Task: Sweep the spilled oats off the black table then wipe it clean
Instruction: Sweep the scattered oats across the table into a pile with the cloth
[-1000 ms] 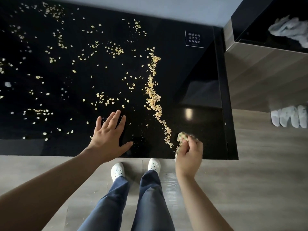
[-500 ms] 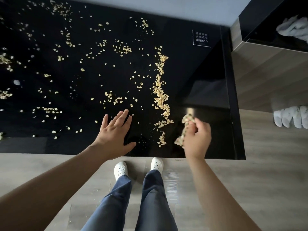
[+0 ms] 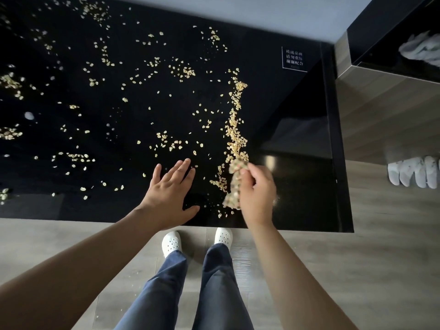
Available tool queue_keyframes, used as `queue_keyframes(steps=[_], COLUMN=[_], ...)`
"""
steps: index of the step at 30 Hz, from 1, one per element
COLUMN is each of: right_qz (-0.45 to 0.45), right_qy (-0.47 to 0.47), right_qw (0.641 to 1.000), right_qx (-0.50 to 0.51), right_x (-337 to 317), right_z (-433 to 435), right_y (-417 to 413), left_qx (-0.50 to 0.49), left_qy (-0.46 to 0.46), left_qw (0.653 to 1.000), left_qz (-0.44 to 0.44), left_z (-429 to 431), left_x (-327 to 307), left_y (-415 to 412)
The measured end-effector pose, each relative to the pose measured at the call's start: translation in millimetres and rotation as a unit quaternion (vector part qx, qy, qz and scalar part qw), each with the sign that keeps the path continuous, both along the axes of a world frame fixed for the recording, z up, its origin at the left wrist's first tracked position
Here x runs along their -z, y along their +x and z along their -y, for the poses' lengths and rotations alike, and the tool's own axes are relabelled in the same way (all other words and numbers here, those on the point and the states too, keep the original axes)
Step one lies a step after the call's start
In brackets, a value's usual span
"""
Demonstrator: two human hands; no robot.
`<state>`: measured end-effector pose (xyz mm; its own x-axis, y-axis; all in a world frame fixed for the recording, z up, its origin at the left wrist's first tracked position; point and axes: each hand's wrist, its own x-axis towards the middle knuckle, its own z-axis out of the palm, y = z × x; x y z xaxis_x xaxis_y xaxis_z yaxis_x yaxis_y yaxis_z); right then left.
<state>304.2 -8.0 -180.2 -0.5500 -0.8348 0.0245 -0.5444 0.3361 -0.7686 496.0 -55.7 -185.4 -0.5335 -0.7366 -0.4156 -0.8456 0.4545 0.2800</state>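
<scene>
The glossy black table point(image 3: 297, 129) is strewn with pale oats, and a dense ridge of oats point(image 3: 234, 129) runs front to back right of centre. My right hand point(image 3: 258, 189) grips a small patterned cloth point(image 3: 234, 184) bunched in its fingers, at the near end of that ridge close to the front edge. The cloth hangs down against the tabletop among loose flakes. My left hand point(image 3: 170, 189) lies flat on the table with fingers spread, just left of the ridge. Scattered oats point(image 3: 166, 141) cover the table's left and far parts.
A wood-sided cabinet point(image 3: 381, 110) stands to the right, with white cloths point(image 3: 421, 50) on its dark top and white gloves point(image 3: 414, 171) hanging below. A small printed sign point(image 3: 294, 59) marks the table's far right corner. My feet in white shoes point(image 3: 171, 244) stand at the front edge.
My right hand with the cloth has moved away from the front edge up along the oat ridge, pushing its near end leftward into a loose clump. The left hand has stayed flat.
</scene>
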Motion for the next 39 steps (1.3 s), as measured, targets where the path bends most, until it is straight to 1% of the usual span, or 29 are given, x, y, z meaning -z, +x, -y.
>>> queue_keyframes(steps=[2,6,8,10,12,15,16,17,19,23,26,29,31,33,35,37,39], right_qz=[-0.025,-0.062,-0.063,-0.067,-0.063,-0.051,-0.038,-0.022,-0.001,-0.035,-0.054,-0.063,-0.060,-0.066,-0.053,-0.021,0.014], right_qy=[-0.004,0.064,0.094,0.101,0.090,0.087,0.078,0.067,0.045,0.023,0.037,0.076,0.089,0.076,0.063,0.073,0.074], right_qw=[0.999,0.992,0.988,0.986,0.990,0.994,0.994,0.995,0.998,0.999,0.995,0.991,0.992,0.995,0.995,0.990,0.984], right_qx=[0.045,0.094,0.107,0.118,0.091,-0.033,-0.060,-0.065,-0.037,0.030,0.080,0.086,0.064,0.018,-0.049,-0.119,-0.160], right_x=[-7.1,2.5,12.8,19.1,20.4,21.5,21.2,20.4,15.6,3.0,1.7,14.4,22.1,25.2,24.4,20.8,13.4], right_z=[-3.7,14.5,28.7,38.3,43.8,42.7,40.5,38.5,36.2,49.9,76.8,99.9,103.4,98.8,92.6,89.7,93.0], right_y=[-18.7,-52.7,-55.2,-45.6,-25.1,8.0,15.5,19.8,18.7,-16.7,-52.8,-66.4,-56.8,-38.6,-20.6,-11.5,-16.3], left_qx=[0.007,0.012,0.012,0.015,0.013,0.019,0.020,0.021,0.029,0.018,0.011,-0.043,-0.093,-0.125,-0.144,-0.165,-0.193], left_qy=[0.001,-0.003,-0.009,-0.015,-0.018,-0.024,-0.025,-0.025,-0.027,-0.037,-0.042,-0.047,-0.059,-0.074,-0.089,-0.103,-0.104], left_qw=[1.000,1.000,1.000,1.000,0.999,0.999,0.999,0.999,0.999,0.998,0.997,0.994,0.986,0.980,0.978,0.975,0.971], left_qz=[0.002,-0.009,-0.014,-0.020,-0.026,-0.034,-0.039,-0.041,-0.037,-0.050,-0.060,-0.093,-0.128,-0.138,-0.125,-0.111,-0.099], left_z=[1.6,1.6,0.7,0.4,1.5,2.2,2.9,3.8,5.4,8.1,10.0,13.0,18.2,26.0,38.1,52.9,71.0], left_x=[-1.8,0.0,2.4,4.2,4.8,5.8,5.8,6.0,5.4,3.4,3.5,0.0,-2.8,-4.5,-4.8,-5.7,-7.8], left_y=[1.3,5.4,6.1,5.5,7.1,9.1,9.8,11.0,12.5,11.2,7.8,3.3,2.3,1.2,-0.8,-4.9,-10.2])
